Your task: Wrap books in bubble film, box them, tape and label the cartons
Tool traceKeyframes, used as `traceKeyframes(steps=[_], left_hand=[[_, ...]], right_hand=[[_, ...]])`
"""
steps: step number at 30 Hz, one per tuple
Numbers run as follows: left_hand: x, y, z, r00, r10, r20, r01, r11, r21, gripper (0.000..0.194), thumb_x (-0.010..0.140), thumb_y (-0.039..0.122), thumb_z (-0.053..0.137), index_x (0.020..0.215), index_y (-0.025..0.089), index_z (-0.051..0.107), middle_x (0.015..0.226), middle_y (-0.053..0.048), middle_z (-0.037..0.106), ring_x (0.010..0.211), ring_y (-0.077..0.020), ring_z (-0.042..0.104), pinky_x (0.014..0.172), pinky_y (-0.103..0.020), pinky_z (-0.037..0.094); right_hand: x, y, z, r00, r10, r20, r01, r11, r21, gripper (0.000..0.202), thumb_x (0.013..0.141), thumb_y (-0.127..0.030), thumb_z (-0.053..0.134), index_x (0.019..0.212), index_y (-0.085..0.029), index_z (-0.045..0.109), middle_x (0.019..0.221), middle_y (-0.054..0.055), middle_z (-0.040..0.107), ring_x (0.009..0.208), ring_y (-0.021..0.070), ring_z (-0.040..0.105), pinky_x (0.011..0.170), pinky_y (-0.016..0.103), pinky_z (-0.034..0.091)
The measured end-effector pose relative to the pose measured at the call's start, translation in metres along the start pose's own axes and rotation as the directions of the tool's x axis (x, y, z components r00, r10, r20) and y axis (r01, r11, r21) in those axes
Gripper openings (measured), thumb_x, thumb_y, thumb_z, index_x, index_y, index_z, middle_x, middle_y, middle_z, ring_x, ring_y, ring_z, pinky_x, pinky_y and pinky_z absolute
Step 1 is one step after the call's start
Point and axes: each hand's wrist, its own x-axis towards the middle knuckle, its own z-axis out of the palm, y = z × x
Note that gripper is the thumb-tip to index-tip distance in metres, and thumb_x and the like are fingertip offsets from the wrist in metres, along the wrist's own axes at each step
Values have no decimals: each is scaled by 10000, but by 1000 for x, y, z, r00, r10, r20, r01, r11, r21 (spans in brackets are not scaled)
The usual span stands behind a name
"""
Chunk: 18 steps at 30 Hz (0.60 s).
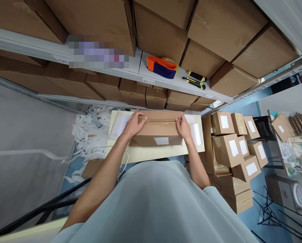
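Note:
A closed cardboard box (157, 129) lies on a pale yellow table in front of me, with a white label (161, 141) on its near side. A shiny strip of packing tape (163, 122) runs along its top seam. My left hand (135, 125) rests at the box's left end, its fingers extended over the top and the thumb apart. At the right end, my right hand (183, 127) touches the box beside the tape with its fingers bent together. Whether those fingers pinch the tape's end is hidden.
White rolls (196, 134) lie on the table (141, 156) beside the box. A shelf (183, 81) ahead holds cartons, an orange and blue tape dispenser (162, 66) and utility knives (195, 81). Labelled boxes (228, 150) are stacked at right; white scrap strips (91, 131) pile up at left.

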Motion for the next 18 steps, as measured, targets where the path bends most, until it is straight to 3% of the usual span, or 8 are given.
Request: traceKeyframes(steps=[4, 9, 14, 18], left_hand=[[-20, -9, 7, 1000, -12, 13, 12, 1000, 3, 399, 1018, 530, 589, 1286, 249, 679, 1705, -167, 546, 1597, -352, 506, 1310, -565, 428], [-65, 4, 29, 997, 20, -69, -21, 1000, -12, 379, 1056, 512, 576, 1299, 232, 658, 1777, -168, 456, 1635, -349, 464, 1321, -537, 427], [-103, 15, 55, 994, 83, -66, -85, 996, -17, 384, 1098, 522, 536, 1324, 233, 648, 1820, -175, 380, 1662, -364, 422, 1332, -572, 409], [-112, 12, 67, 993, 109, -43, -110, 994, -19, 486, 1121, 549, 487, 1446, 210, 611, 1837, -185, 342, 1752, -371, 199, 1378, -623, 313]], right_hand=[[-21, 1, 7, 1000, -5, 13, 5, 1000, -31, 305, 1119, -558, 413, 1175, -285, 536, 1293, 119, 709, 1056, 313, 714, 941, 416, 535], [-47, 32, 9, 1000, -14, -14, 14, 1000, -1, 329, 1119, -546, 397, 1206, -275, 562, 1329, 157, 705, 1301, 328, 670, 991, 394, 526], [-75, 71, 22, 992, 121, -47, -121, 993, 4, 371, 1110, -596, 343, 1160, -269, 510, 1194, 137, 716, 1058, 304, 717, 927, 398, 540], [-84, 85, 33, 975, 212, -71, -215, 976, -40, 413, 1105, -649, 309, 1158, -278, 482, 1106, 98, 710, 957, 296, 708, 895, 407, 539]])
